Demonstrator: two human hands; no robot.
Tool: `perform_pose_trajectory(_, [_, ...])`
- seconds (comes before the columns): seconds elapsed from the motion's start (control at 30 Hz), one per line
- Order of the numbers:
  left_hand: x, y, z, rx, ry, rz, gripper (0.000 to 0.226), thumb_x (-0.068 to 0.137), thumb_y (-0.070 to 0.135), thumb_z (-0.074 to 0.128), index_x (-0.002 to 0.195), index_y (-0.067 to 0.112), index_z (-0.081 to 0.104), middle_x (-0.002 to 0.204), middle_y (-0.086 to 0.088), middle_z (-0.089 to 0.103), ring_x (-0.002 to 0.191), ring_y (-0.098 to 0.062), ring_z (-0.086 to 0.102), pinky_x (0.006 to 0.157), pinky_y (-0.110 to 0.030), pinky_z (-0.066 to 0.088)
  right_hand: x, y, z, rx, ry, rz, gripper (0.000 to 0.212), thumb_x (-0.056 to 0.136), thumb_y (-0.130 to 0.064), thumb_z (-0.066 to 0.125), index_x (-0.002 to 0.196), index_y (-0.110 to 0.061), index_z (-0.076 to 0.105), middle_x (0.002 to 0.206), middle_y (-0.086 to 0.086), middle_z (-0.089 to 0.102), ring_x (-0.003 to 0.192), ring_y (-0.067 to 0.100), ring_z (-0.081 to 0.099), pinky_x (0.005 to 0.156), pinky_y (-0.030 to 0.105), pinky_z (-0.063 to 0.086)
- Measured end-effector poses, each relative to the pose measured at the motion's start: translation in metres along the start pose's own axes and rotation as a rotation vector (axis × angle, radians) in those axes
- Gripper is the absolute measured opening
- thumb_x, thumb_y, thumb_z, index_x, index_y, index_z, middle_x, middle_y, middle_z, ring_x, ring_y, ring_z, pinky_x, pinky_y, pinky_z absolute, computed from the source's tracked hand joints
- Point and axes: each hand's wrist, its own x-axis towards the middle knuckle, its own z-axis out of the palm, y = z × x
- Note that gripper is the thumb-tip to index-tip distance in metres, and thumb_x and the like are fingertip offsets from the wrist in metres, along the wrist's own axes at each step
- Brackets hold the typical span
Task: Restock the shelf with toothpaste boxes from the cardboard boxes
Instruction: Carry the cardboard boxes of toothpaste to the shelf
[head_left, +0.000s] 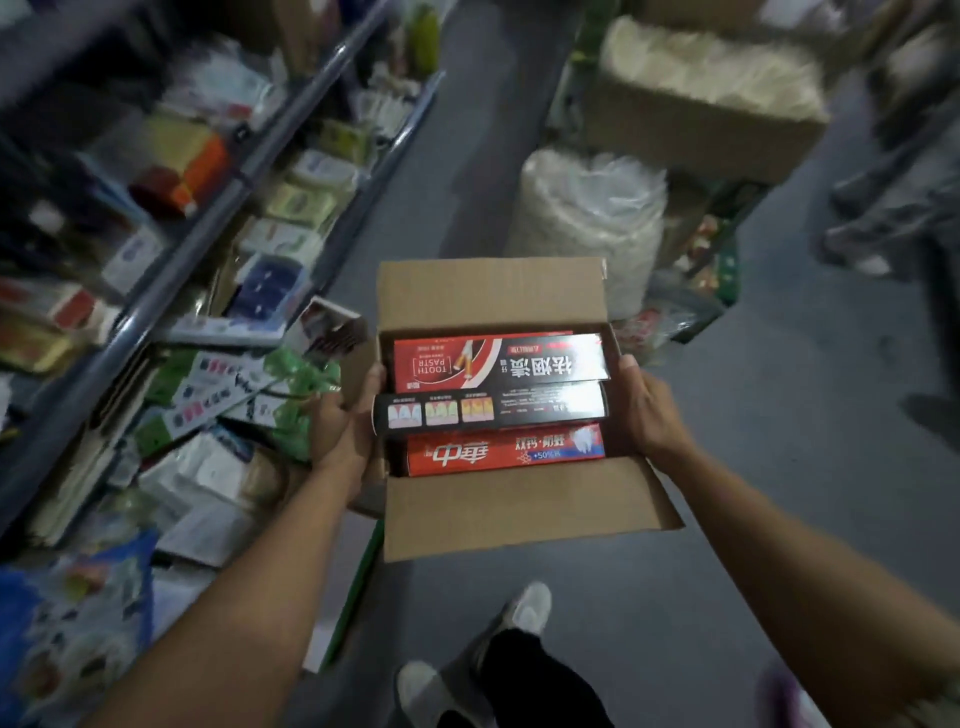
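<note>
I hold an open cardboard box in front of me above the aisle floor. My left hand grips its left side, thumb over the rim. My right hand grips its right side. Inside lie toothpaste boxes side by side: a red and black one farthest from me, a black one with teeth pictures in the middle, and a red one nearest me. The shelf with blurred goods runs along my left.
Green and white packs pile on the lower shelf near my left hand. A clear sack and a big carton stand ahead on the right. Another person's legs are at the far right. My shoes show below.
</note>
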Motion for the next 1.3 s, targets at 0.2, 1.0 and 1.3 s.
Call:
perform_pose_trajectory(0.2, [-0.040, 0.069, 0.112, 0.180, -0.147, 0.072, 0.091, 0.042, 0.093, 0.057, 0.092, 0.017, 0.064, 0.091, -0.006, 0.070, 0.085, -0.027, 0.067, 0.081, -0.047, 0.056, -0.004, 0.018, -0.114, 0.055, 0.176, 0.110, 0.066, 0.098, -0.057, 0.032, 0.095, -0.001, 0.067, 0.095, 0.020, 0.070, 0.094, 0.037, 0.067, 0.079, 0.055, 0.052])
perform_pose_trajectory(1.0, [-0.238, 0.179, 0.650, 0.718, -1.016, 0.502, 0.072, 0.078, 0.068, 0.058, 0.102, 0.001, 0.062, 0.098, -0.016, 0.065, 0.074, -0.024, 0.055, 0.065, -0.032, 0.043, -0.019, 0.159, -0.463, 0.446, 1.016, 0.604, 0.054, 0.102, -0.040, 0.033, 0.105, 0.003, 0.066, 0.110, 0.021, 0.067, 0.105, 0.030, 0.062, 0.085, 0.040, 0.050])
perform_pose_trajectory(1.3, [-0.385, 0.131, 0.863, 0.875, -1.257, 0.596, 0.073, 0.076, 0.072, 0.057, 0.093, 0.001, 0.058, 0.093, -0.016, 0.062, 0.080, -0.027, 0.056, 0.062, -0.034, 0.041, -0.039, 0.272, -0.603, 0.514, 1.262, 0.804, 0.053, 0.103, -0.040, 0.031, 0.105, -0.001, 0.067, 0.102, 0.013, 0.064, 0.093, 0.020, 0.056, 0.075, 0.027, 0.038])
